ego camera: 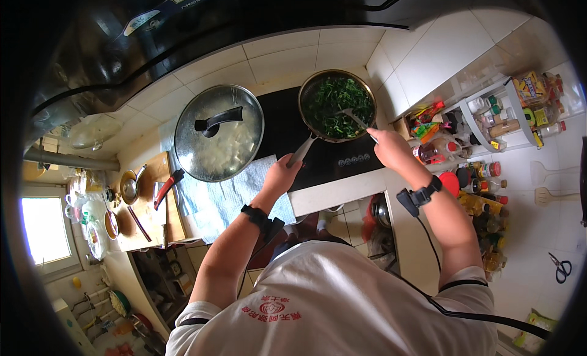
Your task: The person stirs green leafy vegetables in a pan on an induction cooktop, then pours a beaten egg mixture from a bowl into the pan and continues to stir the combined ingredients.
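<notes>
My left hand [280, 175] grips the handle [302, 150] of a round frying pan [300, 101] on the black cooktop [279, 122]. Chopped leafy greens [341, 99] fill much of the pan. In my right hand [390, 147] is a metal spatula [355, 117], its head down among the greens. Left of the frying pan stands a large pan under a glass lid [220, 147] with a black handle [219, 121]. Pale food shows blurred through the fogged glass.
A wooden cutting board [153, 191] at left holds a cleaver [160, 218], chopsticks [139, 224] and a small bowl [128, 187]. A red-handled knife [168, 188] lies near the lidded pan. Bottles [486, 204] and a seasoning rack [500, 115] line the right wall. The range hood [220, 30] overhangs the cooktop.
</notes>
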`<state>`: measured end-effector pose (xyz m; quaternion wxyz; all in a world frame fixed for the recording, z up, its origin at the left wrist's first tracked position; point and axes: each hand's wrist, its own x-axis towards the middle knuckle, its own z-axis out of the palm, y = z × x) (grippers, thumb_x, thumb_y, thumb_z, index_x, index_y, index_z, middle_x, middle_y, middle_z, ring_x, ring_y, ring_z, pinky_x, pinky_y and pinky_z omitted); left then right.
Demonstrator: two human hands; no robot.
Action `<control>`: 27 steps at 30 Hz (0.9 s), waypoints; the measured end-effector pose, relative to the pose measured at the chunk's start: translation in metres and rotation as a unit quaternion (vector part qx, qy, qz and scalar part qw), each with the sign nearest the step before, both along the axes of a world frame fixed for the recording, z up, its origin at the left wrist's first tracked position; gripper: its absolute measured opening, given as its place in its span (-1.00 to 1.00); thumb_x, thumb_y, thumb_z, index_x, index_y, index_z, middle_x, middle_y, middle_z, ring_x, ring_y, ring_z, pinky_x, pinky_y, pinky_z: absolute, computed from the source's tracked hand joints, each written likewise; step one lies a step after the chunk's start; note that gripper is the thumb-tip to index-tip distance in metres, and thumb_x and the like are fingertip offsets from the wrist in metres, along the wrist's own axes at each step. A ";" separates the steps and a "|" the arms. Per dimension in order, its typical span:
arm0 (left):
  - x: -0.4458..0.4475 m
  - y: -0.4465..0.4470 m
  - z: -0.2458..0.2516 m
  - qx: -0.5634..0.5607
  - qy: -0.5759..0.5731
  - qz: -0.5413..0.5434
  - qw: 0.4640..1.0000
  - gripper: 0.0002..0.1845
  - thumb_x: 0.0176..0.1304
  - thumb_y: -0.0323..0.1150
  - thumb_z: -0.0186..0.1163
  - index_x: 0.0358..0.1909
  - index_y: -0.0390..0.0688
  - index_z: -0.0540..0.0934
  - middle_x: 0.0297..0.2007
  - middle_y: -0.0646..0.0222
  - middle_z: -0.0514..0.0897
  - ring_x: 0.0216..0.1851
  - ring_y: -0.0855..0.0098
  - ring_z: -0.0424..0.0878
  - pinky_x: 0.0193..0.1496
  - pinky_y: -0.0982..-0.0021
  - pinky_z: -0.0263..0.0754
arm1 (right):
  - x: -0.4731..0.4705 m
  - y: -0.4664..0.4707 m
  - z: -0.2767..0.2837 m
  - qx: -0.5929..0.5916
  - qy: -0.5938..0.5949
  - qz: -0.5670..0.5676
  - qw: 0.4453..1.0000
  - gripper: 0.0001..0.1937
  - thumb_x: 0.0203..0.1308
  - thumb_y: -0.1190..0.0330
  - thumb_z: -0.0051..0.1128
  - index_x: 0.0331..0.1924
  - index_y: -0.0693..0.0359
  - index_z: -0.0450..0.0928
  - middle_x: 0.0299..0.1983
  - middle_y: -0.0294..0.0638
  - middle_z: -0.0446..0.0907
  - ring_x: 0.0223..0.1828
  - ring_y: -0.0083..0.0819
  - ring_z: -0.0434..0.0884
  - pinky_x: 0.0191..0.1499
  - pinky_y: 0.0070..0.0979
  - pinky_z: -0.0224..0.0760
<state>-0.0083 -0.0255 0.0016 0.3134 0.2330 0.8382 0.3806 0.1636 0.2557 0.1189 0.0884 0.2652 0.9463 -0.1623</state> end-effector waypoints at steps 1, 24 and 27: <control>0.000 0.000 0.000 -0.010 -0.007 0.001 1.000 -0.42 0.37 0.03 0.25 0.28 -0.14 0.60 -0.04 -0.02 0.77 0.04 -0.05 0.71 0.10 0.16 0.59 | -0.002 0.003 -0.007 0.006 0.015 -0.016 1.000 -0.47 0.26 0.52 0.04 0.34 0.06 0.58 -0.15 0.15 0.72 -0.12 0.12 0.70 -0.06 -0.02 0.58; 0.003 0.003 0.003 -0.028 -0.020 0.014 0.999 -0.44 0.35 0.03 0.25 0.27 -0.07 0.62 -0.07 0.01 0.78 0.02 -0.02 0.73 0.08 0.16 0.59 | -0.032 0.000 -0.053 0.024 0.070 0.017 0.997 -0.48 0.29 0.49 0.04 0.34 0.01 0.57 -0.37 0.10 0.69 -0.31 0.10 0.68 -0.22 0.01 0.55; 0.003 0.002 0.000 -0.015 -0.014 0.018 1.000 -0.44 0.36 0.02 0.25 0.26 -0.11 0.62 -0.10 0.00 0.78 -0.01 -0.03 0.74 0.06 0.15 0.59 | -0.020 -0.001 -0.037 0.016 0.075 0.090 0.993 -0.45 0.25 0.52 0.03 0.35 0.00 0.57 -0.38 0.10 0.68 -0.30 0.10 0.68 -0.23 0.00 0.52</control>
